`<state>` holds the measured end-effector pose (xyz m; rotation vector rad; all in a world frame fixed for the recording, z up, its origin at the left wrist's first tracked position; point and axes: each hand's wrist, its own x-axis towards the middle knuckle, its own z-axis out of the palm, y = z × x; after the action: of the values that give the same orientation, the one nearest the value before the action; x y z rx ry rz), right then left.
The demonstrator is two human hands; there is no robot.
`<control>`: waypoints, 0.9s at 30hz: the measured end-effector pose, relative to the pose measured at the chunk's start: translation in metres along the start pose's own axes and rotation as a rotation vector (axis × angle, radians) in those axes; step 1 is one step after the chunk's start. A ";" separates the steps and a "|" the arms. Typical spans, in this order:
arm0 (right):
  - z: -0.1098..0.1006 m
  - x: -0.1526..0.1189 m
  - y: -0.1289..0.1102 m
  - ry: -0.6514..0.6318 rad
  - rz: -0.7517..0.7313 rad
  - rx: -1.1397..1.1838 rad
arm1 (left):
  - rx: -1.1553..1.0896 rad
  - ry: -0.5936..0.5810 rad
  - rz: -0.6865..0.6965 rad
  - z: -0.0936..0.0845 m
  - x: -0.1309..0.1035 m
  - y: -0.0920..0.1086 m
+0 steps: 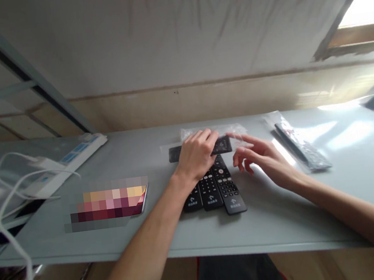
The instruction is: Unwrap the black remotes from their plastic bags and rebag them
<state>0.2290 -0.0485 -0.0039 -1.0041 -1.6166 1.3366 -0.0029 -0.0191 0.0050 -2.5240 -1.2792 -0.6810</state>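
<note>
My left hand (pixel 199 150) is closed around the middle of a black remote control (pixel 223 144), held crosswise above the table. Clear film shows around this remote's ends, seemingly a plastic sleeve. Just to the right is my right hand (pixel 260 156), its index finger stretched toward the remote's right end and the other fingers curled loosely apart. Whether that fingertip touches the film I cannot tell. Below the held remote, three black remotes lie side by side: a left one (pixel 193 202), a middle one (pixel 210 196) and a slightly turned right one (pixel 232 193). My left hand and forearm partly cover them.
Crumpled clear plastic (pixel 233 129) lies behind my hands. Farther right is a bagged remote (pixel 298 146) on the grey table (pixel 286 225). To the left are a phone-like device (pixel 143 200), partly pixelated, a white power strip (pixel 82 150) and white cables (pixel 3 212).
</note>
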 end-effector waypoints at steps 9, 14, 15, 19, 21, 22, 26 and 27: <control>0.005 -0.002 -0.007 -0.078 -0.036 -0.077 | 0.012 0.033 0.050 -0.001 -0.002 0.007; -0.002 -0.003 -0.006 0.144 -0.200 -0.035 | 0.005 0.081 -0.019 0.000 -0.003 0.005; -0.004 -0.002 -0.008 0.194 -0.245 -0.020 | -0.006 0.077 -0.051 0.000 -0.003 0.004; -0.009 0.003 -0.018 0.433 -0.359 0.086 | -0.061 -0.033 -0.193 -0.002 -0.003 0.000; -0.008 0.004 -0.020 0.480 -0.327 0.163 | -0.088 -0.077 -0.251 -0.004 -0.002 0.000; -0.006 0.004 -0.019 0.464 -0.285 0.195 | -0.103 -0.088 -0.273 -0.004 -0.002 0.001; 0.003 0.003 -0.005 0.194 -0.056 0.132 | -0.166 -0.094 -0.273 -0.003 -0.002 0.003; 0.004 0.003 -0.001 0.151 -0.026 0.101 | -0.188 -0.094 -0.239 -0.003 -0.002 0.003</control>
<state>0.2236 -0.0471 -0.0028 -0.9956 -1.4316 1.2805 -0.0023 -0.0236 0.0069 -2.6016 -1.6410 -0.7735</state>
